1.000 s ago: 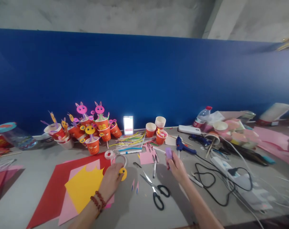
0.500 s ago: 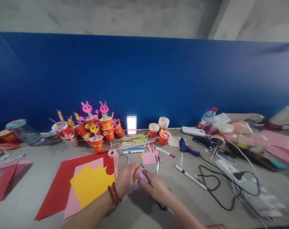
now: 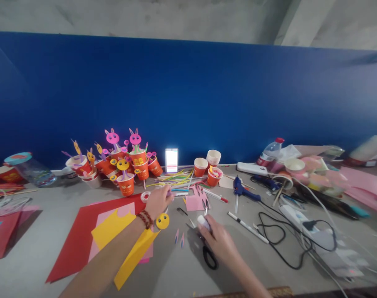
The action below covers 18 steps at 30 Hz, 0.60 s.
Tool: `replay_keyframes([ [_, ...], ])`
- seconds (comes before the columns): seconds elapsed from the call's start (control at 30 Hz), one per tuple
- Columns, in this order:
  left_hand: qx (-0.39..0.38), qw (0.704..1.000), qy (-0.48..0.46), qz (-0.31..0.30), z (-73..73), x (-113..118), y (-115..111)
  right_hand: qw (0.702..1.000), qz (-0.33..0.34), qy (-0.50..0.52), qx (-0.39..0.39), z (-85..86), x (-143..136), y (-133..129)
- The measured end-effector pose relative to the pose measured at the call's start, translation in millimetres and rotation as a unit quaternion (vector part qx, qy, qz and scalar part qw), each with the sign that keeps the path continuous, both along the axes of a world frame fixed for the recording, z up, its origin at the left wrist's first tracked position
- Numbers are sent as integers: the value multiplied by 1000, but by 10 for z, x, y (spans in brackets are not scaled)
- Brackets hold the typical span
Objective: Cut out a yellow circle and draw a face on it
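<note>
My right hand (image 3: 221,238) is closed around a glue stick (image 3: 204,222), its white end pointing up and left. Black-handled scissors (image 3: 210,257) lie on the table partly under this hand. My left hand (image 3: 157,203) is closed, with a small purple piece that looks like the glue stick cap (image 3: 169,192) at its fingertips. Just below the left hand sits a yellow smiley disc (image 3: 163,221). Two small paper ears (image 3: 179,238) lie on the table between the hands.
Red, pink and yellow (image 3: 110,225) paper sheets lie at left. Behind them stand decorated orange cups (image 3: 126,184). Further right are pink paper scraps (image 3: 194,203), a blue glue gun (image 3: 244,191) with a black cord, a marker (image 3: 247,227) and a power strip (image 3: 319,244).
My hands, together on the purple glue stick before, have come apart. The left went up and left, the right went slightly right with the glue stick. The smiley disc, ears and scissors are now uncovered.
</note>
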<state>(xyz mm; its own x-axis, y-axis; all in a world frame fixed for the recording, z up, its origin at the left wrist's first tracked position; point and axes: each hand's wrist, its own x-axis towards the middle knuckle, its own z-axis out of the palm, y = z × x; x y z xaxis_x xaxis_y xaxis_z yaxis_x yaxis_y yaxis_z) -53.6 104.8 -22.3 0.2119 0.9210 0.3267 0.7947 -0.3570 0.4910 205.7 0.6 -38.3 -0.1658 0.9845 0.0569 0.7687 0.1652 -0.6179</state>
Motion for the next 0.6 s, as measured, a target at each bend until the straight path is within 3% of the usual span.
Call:
replay_keyframes([
  [0.13,0,996,71,-45,-201,168,-71,995,17,96,-18,22,-16,-45],
  [0.27,9,993,99,-56,-240,103,-109,991,32,120,-39,61,-13,-103],
  [0.43,8,995,103,6,-182,-209,-356,978,51,195,-53,-3,48,-169],
  [0.6,-29,994,92,46,-318,-279,-703,962,62,261,-54,-67,-55,-172],
])
